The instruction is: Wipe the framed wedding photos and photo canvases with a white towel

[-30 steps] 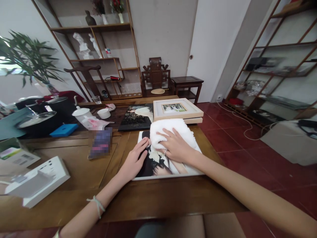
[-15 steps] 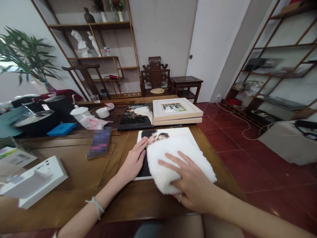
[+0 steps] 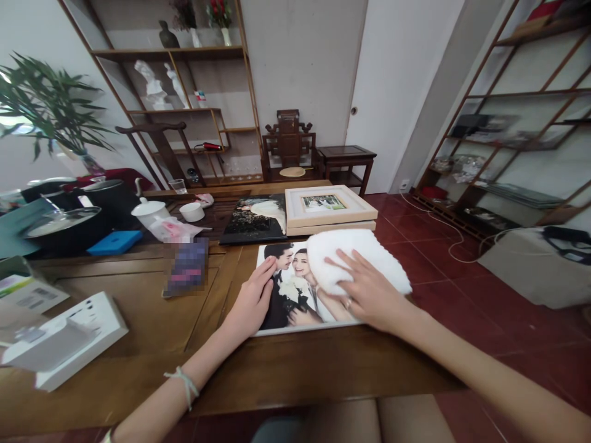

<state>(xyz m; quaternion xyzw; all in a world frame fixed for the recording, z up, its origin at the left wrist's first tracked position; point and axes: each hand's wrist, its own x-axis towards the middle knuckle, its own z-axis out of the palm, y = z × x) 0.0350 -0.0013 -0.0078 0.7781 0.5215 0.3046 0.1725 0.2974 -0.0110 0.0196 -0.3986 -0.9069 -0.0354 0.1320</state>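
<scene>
A large photo panel [image 3: 295, 298] with a picture of a couple in wedding clothes lies flat on the wooden table. My left hand [image 3: 249, 303] rests on its left edge, fingers stretched out, holding nothing. Over the panel's upper right part lies a thick, fluffy white cloth [image 3: 381, 258]. My right hand [image 3: 369, 289] presses on this cloth with its fingers spread across the top and has hold of it. The cloth covers the right part of the picture and reaches past the panel's right edge.
Behind the panel are a dark photo board [image 3: 256, 218] and stacked pale wooden frames [image 3: 330, 212]. On the left stand an open white box [image 3: 83, 338], a blue box [image 3: 114, 242], a dark pouch [image 3: 188, 266], a white teapot [image 3: 150, 209] and a black pot [image 3: 64, 231].
My right hand has slid the white cloth up and to the right across the panel, uncovering the picture's middle and lower part. My left hand stays at the left edge.
</scene>
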